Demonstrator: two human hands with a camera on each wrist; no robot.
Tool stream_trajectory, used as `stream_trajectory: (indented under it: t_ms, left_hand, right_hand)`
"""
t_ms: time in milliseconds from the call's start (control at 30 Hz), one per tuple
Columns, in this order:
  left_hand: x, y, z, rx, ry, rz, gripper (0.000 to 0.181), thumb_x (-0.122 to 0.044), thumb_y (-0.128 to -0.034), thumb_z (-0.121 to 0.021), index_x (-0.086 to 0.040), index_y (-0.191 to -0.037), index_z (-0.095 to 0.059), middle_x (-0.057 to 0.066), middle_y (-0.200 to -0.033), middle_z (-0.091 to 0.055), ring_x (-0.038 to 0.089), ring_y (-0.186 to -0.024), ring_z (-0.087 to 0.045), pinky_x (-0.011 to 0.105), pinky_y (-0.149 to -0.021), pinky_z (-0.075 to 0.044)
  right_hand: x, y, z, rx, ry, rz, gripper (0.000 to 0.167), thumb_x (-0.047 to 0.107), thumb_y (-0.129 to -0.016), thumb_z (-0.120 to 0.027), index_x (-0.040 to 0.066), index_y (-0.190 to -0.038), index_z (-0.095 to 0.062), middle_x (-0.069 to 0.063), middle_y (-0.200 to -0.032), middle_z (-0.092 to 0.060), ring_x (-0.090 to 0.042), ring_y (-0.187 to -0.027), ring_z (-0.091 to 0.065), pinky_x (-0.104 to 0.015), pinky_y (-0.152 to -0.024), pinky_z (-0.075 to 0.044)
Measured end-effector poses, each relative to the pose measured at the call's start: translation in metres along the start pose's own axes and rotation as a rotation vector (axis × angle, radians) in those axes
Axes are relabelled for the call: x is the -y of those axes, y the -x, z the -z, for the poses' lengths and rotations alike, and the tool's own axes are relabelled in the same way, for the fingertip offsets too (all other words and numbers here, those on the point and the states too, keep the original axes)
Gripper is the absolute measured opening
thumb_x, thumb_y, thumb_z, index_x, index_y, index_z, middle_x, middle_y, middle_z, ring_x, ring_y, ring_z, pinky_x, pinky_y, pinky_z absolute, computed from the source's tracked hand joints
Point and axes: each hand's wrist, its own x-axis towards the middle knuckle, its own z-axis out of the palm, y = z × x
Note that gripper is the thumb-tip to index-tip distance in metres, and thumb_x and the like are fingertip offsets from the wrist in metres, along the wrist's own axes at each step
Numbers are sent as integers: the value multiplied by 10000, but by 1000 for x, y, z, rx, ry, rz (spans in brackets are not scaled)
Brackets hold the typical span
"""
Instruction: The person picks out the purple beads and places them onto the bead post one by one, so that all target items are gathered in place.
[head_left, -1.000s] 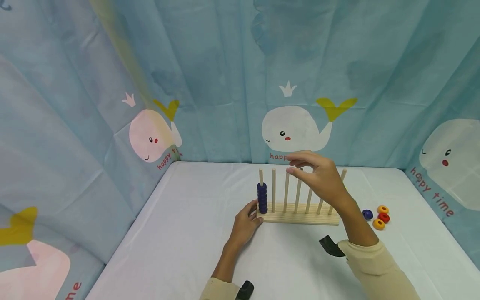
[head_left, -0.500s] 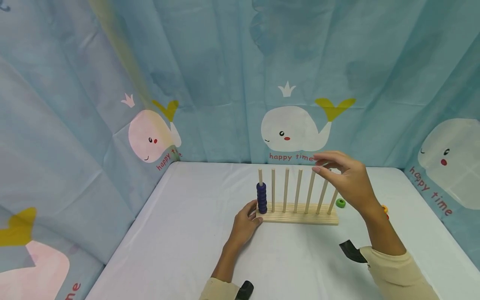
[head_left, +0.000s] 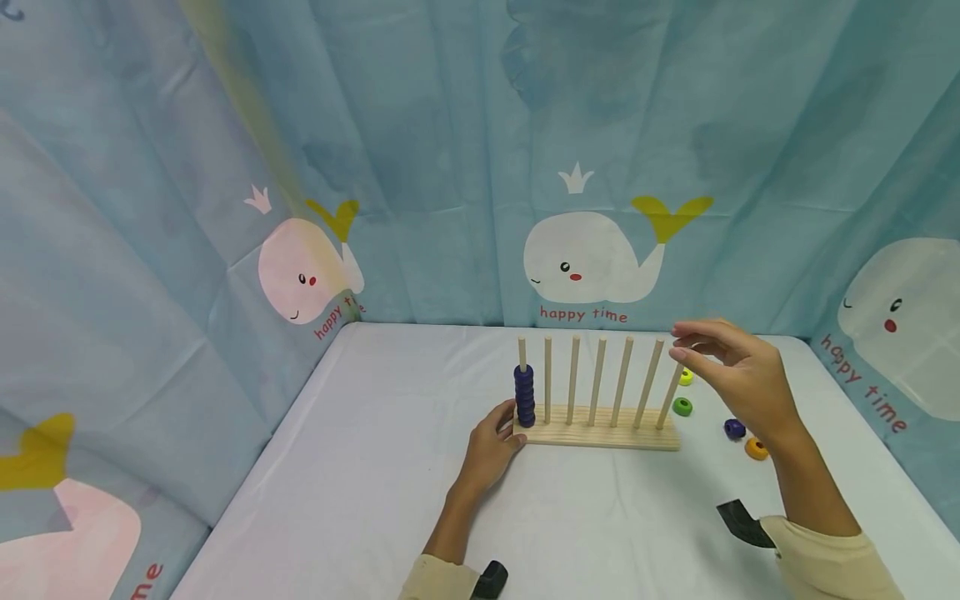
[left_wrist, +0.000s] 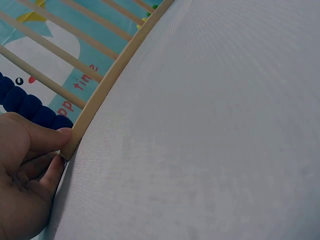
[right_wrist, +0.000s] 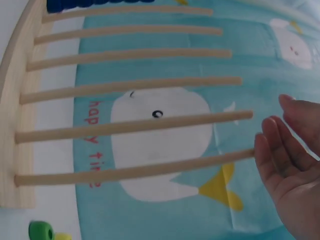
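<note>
A wooden peg abacus (head_left: 600, 433) stands on the table, with a row of several upright pegs. Dark blue beads (head_left: 524, 396) are stacked on its leftmost peg; the other pegs carry none. My left hand (head_left: 487, 450) holds the left end of the base, thumb in front, as the left wrist view also shows with the base edge (left_wrist: 112, 75) pinched. Beside the top of the rightmost peg (right_wrist: 140, 170) is my right hand (head_left: 738, 375), fingers gently bent and thumb apart, no bead visible in it. Whether its fingertips touch the peg, I cannot tell.
Loose beads lie right of the abacus: a yellow bead (head_left: 686, 377), a green bead (head_left: 682, 407), a blue bead (head_left: 735, 429) and an orange bead (head_left: 756, 448). My right forearm may hide others. A blue whale-print curtain (head_left: 450, 167) surrounds the white table (head_left: 360, 467).
My right hand has moved rightward along the peg tops, from the middle pegs to the rightmost one, uncovering the green and yellow beads. My left hand stays on the base.
</note>
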Motion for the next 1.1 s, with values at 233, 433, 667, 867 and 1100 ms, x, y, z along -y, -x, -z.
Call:
stream_trajectory:
  t_ms: [233,433,667,867,1100]
  left_hand:
    - [-1,0,0,-3,-3,6,637,46,-983,-682,22,-1574,-445,279,-1580,-486,389,-1431,-549,281,-1127,-542]
    - [-2,1,0,0,-4,0,639,52,-982,-677,32,-1574,-437,285,-1578,-485,394,-1420,-560,277,-1120,-547]
    - [-1,1,0,0,-2,2,642,52,-977,-679,28,-1573,-442,281,-1577,-488,388,-1429,-552,284,-1130,-542]
    - [0,1,1,1,2,3,641,52,-978,-680,26,-1573,-444,277,-1578,-490,387,-1442,-539,291,-1139,-535]
    - [0,0,1,1,6,-7,635,45,-980,-681,29,-1571,-446,281,-1579,-486,393,-1450,-528,292,-1142,-531]
  right_hand:
    - [-15,15,13,-36,25,-67,363,-109,-910,-755,-32,-1264,-732,84,-1165,-723,9,-1056,-686,-34,-983,-521]
    - [-31,24,24,-77,53,-146,347,-58,-936,-756,-45,-1280,-717,167,-1163,-711,74,-1032,-680,-12,-927,-523]
    - [-47,30,35,-70,109,-229,350,67,-967,-771,-16,-1302,-714,250,-1111,-700,151,-1002,-664,1,-905,-503]
    - [-57,37,41,-7,158,-288,420,158,-982,-772,-6,-1358,-681,307,-1121,-666,184,-966,-631,30,-858,-498]
    - [-72,43,47,40,186,-295,434,157,-996,-758,-31,-1374,-656,303,-1121,-655,204,-958,-600,46,-837,-487]
